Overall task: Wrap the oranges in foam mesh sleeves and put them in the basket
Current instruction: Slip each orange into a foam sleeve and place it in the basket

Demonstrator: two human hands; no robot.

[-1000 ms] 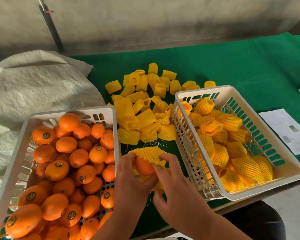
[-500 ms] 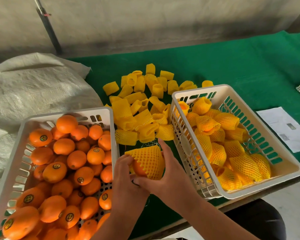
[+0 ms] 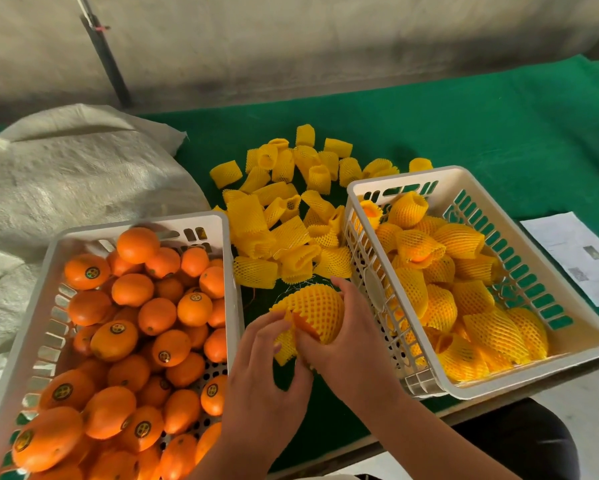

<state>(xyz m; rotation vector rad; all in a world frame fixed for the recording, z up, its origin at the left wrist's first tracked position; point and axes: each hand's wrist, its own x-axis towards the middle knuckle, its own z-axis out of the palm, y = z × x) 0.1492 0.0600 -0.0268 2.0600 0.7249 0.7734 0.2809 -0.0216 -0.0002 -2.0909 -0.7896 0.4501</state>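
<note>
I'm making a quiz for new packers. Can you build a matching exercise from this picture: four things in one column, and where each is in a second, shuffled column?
Things:
1. bare oranges
2. empty sleeves
3. wrapped oranges
4. half-sleeved orange

Places:
A. in the right basket
B. held in both hands, left hand and right hand
C. in the left basket
D. loose on the green cloth between the baskets

Pairs: 1-C, 2-D, 3-A, 4-B
</note>
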